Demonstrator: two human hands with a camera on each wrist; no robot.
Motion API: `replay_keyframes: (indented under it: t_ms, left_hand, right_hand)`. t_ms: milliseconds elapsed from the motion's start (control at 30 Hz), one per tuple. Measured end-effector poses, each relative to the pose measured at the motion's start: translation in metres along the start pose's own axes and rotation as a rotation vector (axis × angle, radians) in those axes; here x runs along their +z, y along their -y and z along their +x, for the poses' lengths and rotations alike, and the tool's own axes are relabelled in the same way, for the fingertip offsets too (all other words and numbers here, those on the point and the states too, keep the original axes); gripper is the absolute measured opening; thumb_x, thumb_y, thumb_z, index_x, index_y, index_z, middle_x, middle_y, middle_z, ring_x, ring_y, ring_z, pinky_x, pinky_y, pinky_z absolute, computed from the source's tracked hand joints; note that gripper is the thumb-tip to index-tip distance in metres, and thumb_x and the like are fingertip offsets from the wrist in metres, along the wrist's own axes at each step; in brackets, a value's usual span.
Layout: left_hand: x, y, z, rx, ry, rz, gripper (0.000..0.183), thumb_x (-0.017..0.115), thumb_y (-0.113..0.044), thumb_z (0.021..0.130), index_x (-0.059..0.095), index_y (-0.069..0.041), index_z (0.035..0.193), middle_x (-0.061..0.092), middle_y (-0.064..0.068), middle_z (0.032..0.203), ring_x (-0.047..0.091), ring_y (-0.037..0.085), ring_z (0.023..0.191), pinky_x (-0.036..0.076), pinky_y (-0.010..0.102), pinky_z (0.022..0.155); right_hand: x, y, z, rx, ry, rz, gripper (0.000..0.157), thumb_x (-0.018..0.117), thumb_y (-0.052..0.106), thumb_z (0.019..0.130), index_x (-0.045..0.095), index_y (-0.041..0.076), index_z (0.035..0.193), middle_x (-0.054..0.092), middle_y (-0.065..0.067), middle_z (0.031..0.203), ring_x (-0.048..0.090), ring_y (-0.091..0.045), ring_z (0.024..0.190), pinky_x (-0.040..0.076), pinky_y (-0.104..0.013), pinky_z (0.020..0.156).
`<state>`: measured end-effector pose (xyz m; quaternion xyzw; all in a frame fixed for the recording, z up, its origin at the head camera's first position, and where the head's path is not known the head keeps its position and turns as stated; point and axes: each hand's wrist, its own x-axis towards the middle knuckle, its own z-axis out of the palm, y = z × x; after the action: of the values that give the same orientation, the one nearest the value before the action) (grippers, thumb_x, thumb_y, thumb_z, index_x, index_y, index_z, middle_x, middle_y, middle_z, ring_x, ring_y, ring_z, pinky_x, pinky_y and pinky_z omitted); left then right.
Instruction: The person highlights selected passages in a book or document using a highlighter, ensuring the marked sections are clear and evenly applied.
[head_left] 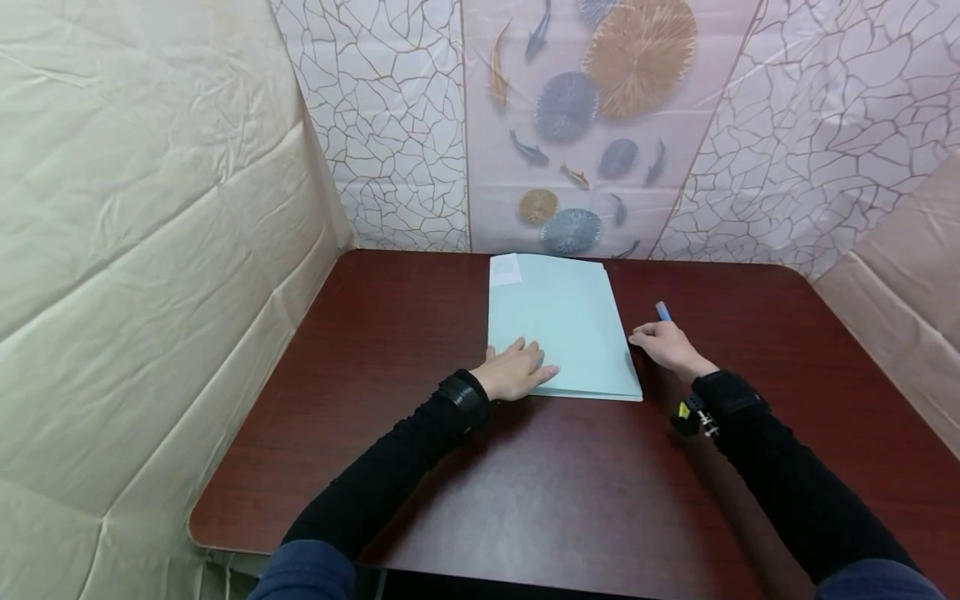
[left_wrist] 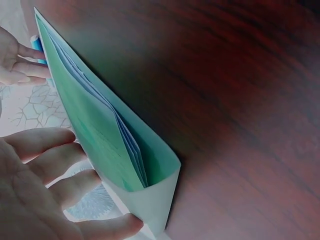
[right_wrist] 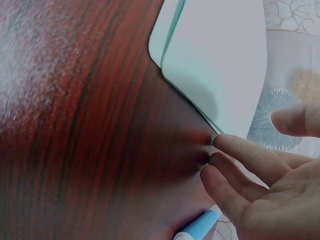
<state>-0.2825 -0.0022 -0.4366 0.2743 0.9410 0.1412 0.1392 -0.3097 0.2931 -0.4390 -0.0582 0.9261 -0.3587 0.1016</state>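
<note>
A pale green paper folder (head_left: pixel 573 325) lies on the table, a small white label (head_left: pixel 505 269) at its far left corner. My left hand (head_left: pixel 516 372) rests on its near left part with the fingers spread. In the left wrist view the folder's near side gapes, and several sheets (left_wrist: pixel 131 145) show inside. Beside the folder's right edge is my right hand (head_left: pixel 671 346), fingers extended and thumb apart, fingertips right at the edge in the right wrist view. Just past that hand lies a blue stick-shaped thing with a white end (right_wrist: pixel 200 226), outside its grip.
The dark red-brown wooden table (head_left: pixel 360 333) has rounded corners. A patterned cloth backdrop (head_left: pixel 390 125) hangs along its far edge. Cream fabric (head_left: pixel 150 250) stands at the left side, and more fabric (head_left: pixel 907 283) at the right.
</note>
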Motion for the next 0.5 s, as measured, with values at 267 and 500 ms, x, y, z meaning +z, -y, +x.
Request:
replay_keyframes:
  t_ms: [267,500]
  left_hand:
    - [-0.009,0.0,0.002,0.005,0.014,0.043,0.057,0.036,-0.05,0.102,0.044,-0.013,0.145,0.026,0.007,0.16,0.019,0.026,0.15,0.022,0.064,0.113]
    - [-0.021,-0.001,0.002,0.074,-0.111,0.091,0.031,0.046,-0.038,0.101,0.065,-0.014,0.105,0.062,0.005,0.12,0.056,0.02,0.113,0.048,0.041,0.085]
  right_hand:
    - [0.001,0.004,-0.005,-0.019,-0.012,0.026,0.05,0.035,0.021,0.104,0.033,-0.01,0.143,0.037,-0.033,0.144,0.034,-0.048,0.134,0.034,-0.054,0.109]
    - [0.005,0.024,-0.01,-0.167,-0.104,-0.031,0.05,0.035,0.022,0.105,0.032,-0.009,0.144,0.037,-0.032,0.145,0.038,-0.045,0.134,0.035,-0.051,0.109]
